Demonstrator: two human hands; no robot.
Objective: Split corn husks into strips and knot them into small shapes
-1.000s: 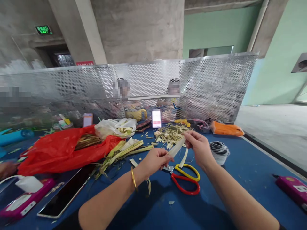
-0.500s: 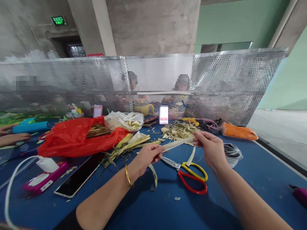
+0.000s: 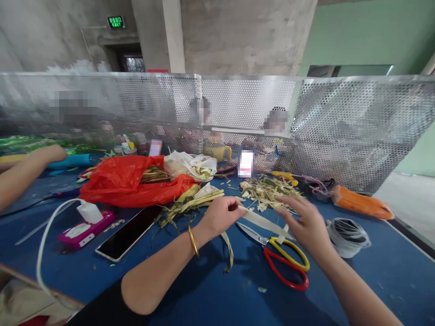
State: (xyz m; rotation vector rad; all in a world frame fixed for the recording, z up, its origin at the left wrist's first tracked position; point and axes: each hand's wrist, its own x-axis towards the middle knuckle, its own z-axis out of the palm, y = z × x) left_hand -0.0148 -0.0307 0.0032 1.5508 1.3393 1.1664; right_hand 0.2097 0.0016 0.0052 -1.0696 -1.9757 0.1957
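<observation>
My left hand [image 3: 222, 216] pinches one end of a pale, flat strip of dried plant husk [image 3: 260, 220]. The strip's other end slopes down to the right, over the scissors. My right hand [image 3: 304, 222] is open beside that end, fingers apart, with nothing visibly gripped. Under the strip lie the scissors [image 3: 285, 258], with one red and one yellow handle and their blades slightly spread. A curled dry strip [image 3: 228, 251] hangs or lies just below my left hand; I cannot tell which. Behind my right hand is a pile of husk scraps [image 3: 268, 190].
Left of my hands are dried stalks [image 3: 183, 206], a red plastic bag [image 3: 115, 181], a dark phone [image 3: 127, 235] and a magenta power strip [image 3: 86, 231]. A wire coil [image 3: 348, 237] and an orange packet [image 3: 362, 201] sit right. Another person's arm [image 3: 32, 174] reaches in from the left.
My right hand has let go of the strip and its fingers have spread. The strip's right end has dropped. The view has turned left, and the other person's arm has lifted.
</observation>
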